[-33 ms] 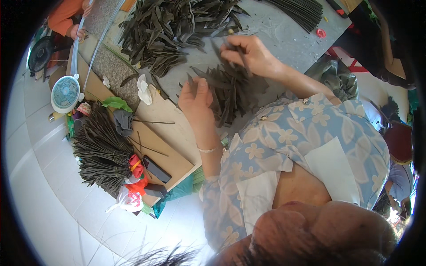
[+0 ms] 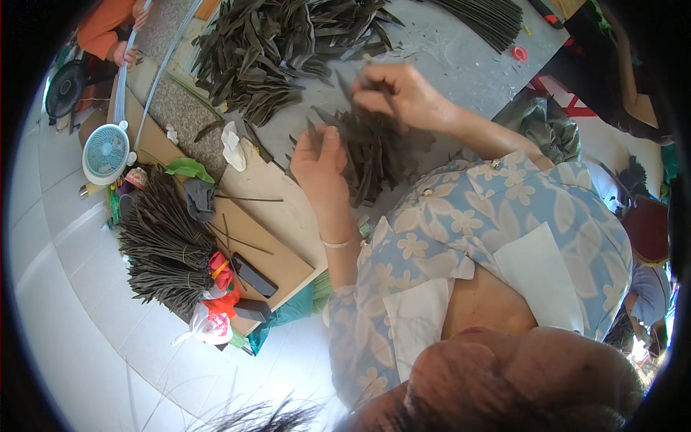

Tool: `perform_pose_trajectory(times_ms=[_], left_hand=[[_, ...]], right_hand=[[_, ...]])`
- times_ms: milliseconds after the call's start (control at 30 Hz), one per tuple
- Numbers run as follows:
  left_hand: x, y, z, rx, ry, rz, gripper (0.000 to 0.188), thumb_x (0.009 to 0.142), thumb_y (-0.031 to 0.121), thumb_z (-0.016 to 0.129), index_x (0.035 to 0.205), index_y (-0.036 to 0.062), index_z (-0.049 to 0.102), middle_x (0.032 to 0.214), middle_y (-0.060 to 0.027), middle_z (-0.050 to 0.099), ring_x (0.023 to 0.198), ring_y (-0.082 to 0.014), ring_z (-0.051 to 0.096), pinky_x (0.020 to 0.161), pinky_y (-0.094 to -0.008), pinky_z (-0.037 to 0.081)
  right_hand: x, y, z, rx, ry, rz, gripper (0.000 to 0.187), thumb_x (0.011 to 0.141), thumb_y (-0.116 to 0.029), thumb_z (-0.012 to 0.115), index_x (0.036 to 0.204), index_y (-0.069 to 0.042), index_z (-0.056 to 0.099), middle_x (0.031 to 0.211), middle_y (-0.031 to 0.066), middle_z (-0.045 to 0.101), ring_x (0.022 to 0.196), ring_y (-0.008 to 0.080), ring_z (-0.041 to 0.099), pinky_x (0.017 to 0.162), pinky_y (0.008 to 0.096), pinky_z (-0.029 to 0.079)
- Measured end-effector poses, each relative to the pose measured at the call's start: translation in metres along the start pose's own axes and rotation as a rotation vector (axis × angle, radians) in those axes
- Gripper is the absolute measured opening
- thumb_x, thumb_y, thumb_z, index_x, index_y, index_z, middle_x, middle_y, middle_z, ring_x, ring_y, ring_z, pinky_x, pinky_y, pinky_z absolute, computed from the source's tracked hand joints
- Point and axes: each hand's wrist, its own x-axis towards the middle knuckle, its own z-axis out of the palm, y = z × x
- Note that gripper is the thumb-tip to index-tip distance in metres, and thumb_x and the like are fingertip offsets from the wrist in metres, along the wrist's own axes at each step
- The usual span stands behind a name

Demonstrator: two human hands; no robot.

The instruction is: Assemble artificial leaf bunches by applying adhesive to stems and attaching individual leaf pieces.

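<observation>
My left hand (image 2: 320,162) is closed in a pinch on a dark leaf-shaped strip, its tip sticking up between thumb and fingers. Slightly higher and to the right, my right hand (image 2: 404,93) has its fingers curled around another dark strip, blurred by motion. Below and between both hands sits a pile of dark grey-brown strips (image 2: 371,162), close to my body. A larger heap of similar strips (image 2: 277,47) covers the grey table (image 2: 453,68) beyond my left hand. At the far right of the table lies a bundle of thin dark stems (image 2: 482,21).
On the left stand tied bundles of dark leaves (image 2: 162,245), a small blue-white fan (image 2: 106,153) and a black phone (image 2: 255,275). White tissue (image 2: 232,146) lies near the heap. A co-worker's hand (image 2: 122,52) holds pale rods at upper left. A red ring (image 2: 520,53) rests at right.
My right hand has shifted slightly to the left with its strip, toward my left hand. The left hand has barely moved.
</observation>
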Motion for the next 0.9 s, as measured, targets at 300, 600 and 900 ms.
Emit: perform_pose_trajectory(times_ms=[300, 600, 900], left_hand=[[0.002, -0.008, 0.006, -0.152, -0.155, -0.056, 0.009, 0.096, 0.009, 0.064, 0.095, 0.001, 0.061, 0.069, 0.0002, 0.052, 0.052, -0.0084, 0.04, 0.048, -0.0223, 0.029], [0.001, -0.005, 0.003, -0.25, -0.123, -0.137, 0.013, 0.094, 0.009, 0.065, 0.101, -0.0007, 0.061, 0.071, -0.0002, 0.052, 0.053, -0.0084, 0.041, 0.047, -0.0222, 0.03], [-0.005, 0.001, -0.027, -0.265, -0.16, -0.131, 0.012, 0.096, 0.013, 0.065, 0.094, 0.0032, 0.058, 0.076, -0.0039, 0.055, 0.052, -0.009, 0.041, 0.047, -0.0222, 0.027]], right_hand=[[-0.002, 0.022, 0.008, 0.076, -0.213, -0.154, 0.022, 0.09, -0.017, 0.073, 0.092, 0.0, 0.059, 0.066, 0.0002, 0.049, 0.062, 0.0075, 0.044, 0.054, 0.0275, 0.039], [-0.001, 0.016, 0.007, 0.305, -0.352, 0.095, 0.015, 0.097, -0.01, 0.063, 0.106, 0.001, 0.066, 0.086, -0.0036, 0.063, 0.078, 0.0025, 0.051, 0.069, 0.0217, 0.045], [-0.003, 0.009, -0.017, 0.197, -0.185, 0.152, 0.011, 0.097, -0.01, 0.062, 0.096, 0.0, 0.065, 0.074, -0.0066, 0.055, 0.068, -0.0004, 0.045, 0.056, 0.0198, 0.036]])
